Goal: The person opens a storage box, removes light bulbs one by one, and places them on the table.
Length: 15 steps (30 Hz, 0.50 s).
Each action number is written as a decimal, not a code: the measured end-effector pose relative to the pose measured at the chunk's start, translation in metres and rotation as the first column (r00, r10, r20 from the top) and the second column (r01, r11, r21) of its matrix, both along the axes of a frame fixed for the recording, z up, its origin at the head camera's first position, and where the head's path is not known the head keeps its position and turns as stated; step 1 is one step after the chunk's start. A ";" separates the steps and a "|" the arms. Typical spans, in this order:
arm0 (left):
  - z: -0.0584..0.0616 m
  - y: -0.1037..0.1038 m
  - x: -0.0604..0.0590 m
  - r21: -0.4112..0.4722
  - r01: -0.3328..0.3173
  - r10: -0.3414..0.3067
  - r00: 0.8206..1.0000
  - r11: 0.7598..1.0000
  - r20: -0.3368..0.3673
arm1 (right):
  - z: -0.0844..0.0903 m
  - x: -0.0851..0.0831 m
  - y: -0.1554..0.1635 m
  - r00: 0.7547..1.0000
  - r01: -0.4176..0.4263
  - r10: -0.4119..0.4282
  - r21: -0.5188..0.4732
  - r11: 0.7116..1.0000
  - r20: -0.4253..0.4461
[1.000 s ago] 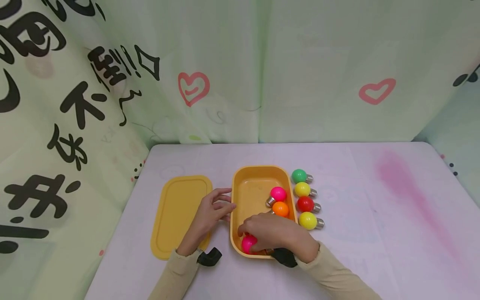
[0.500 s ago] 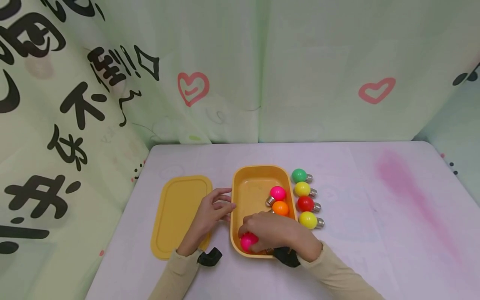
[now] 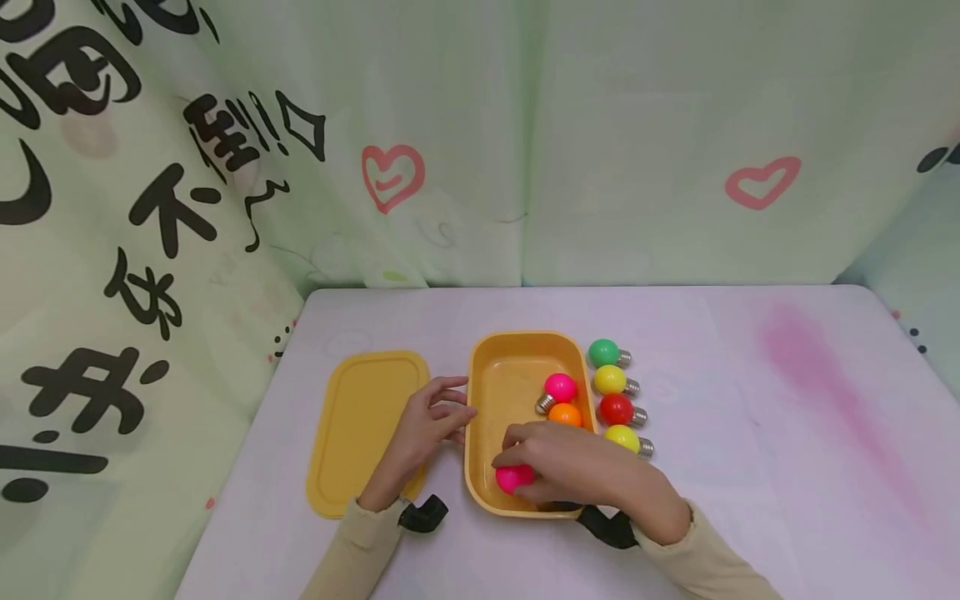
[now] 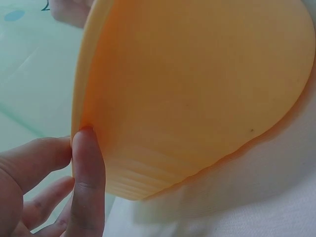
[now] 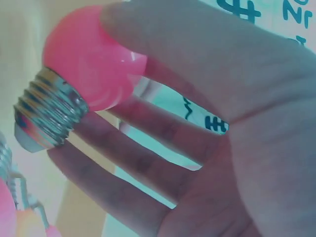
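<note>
Pink bulb (image 3: 514,478) sits in the right hand (image 3: 577,471), low at the near end of the yellow box (image 3: 495,379); the fingers (image 5: 207,74) are curled round its coloured globe, and the right wrist view shows its silver screw base (image 5: 42,116) sticking out free below the thumb side. Whether the bulb touches the box floor cannot be told from the head view. Farther back in the same box lie a second pink bulb (image 3: 558,388) and an orange bulb (image 3: 565,414), just beside each other against the right wall. The left hand (image 3: 427,425) rests at the box's left wall, its fingers loosely spread and their tips touching the outer side of the rim (image 4: 81,133). To the left of that hand the yellow lid (image 3: 352,417) lies flat on the table (image 3: 750,467). Outside the box, along its right wall, four more bulbs lie in a row: green bulb (image 3: 602,352) farthest, then a yellow bulb (image 3: 609,380), a red bulb (image 3: 617,409), and a nearer yellow bulb (image 3: 622,437), all with their bases pointing right.
</note>
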State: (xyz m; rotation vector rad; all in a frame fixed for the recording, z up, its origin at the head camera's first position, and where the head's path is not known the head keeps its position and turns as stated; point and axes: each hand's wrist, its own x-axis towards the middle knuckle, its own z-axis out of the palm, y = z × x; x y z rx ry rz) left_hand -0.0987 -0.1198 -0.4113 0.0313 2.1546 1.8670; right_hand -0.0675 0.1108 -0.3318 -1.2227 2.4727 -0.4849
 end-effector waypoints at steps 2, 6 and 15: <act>0.000 0.000 0.000 -0.001 -0.002 0.002 1.000 1.000 0.001 | 0.004 0.002 0.006 1.000 -0.005 0.005 -0.013 1.000 -0.027; 0.000 0.001 0.000 0.005 -0.007 0.007 1.000 1.000 -0.002 | 0.013 0.006 0.017 0.999 0.027 -0.027 0.000 1.000 -0.022; -0.001 0.001 0.000 0.006 -0.010 0.010 1.000 1.000 -0.009 | 0.023 0.018 0.042 0.994 0.069 -0.069 -0.004 0.998 -0.088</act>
